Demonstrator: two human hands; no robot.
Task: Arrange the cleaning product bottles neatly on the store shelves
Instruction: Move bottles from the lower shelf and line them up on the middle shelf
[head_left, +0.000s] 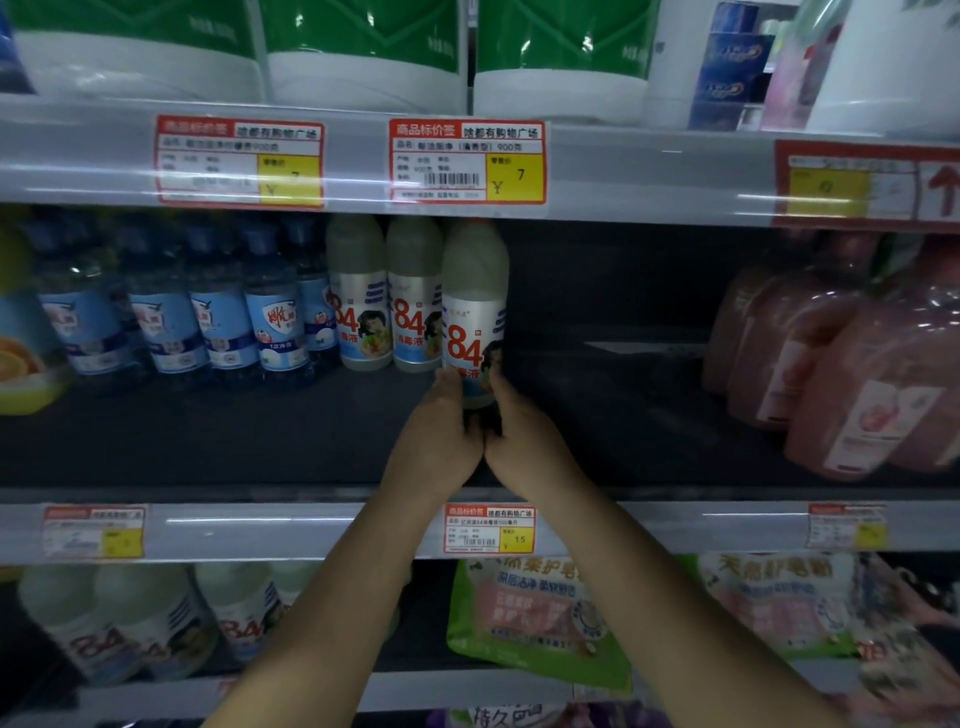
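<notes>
Both the left hand (441, 441) and the right hand (524, 441) wrap their fingers around the base of a third 84 bottle (475, 312), beside two shelved 84 bottles (387, 296), leaving the dark shelf (623, 405) beyond unfilled.

The dark middle shelf (260, 441) carries blue bottles (218, 317) at nine o'clock, white 84 bottles (410, 306) centrally, pink bottles (852, 353) at three o'clock.

White bottle (475, 312) — red 84.
</notes>
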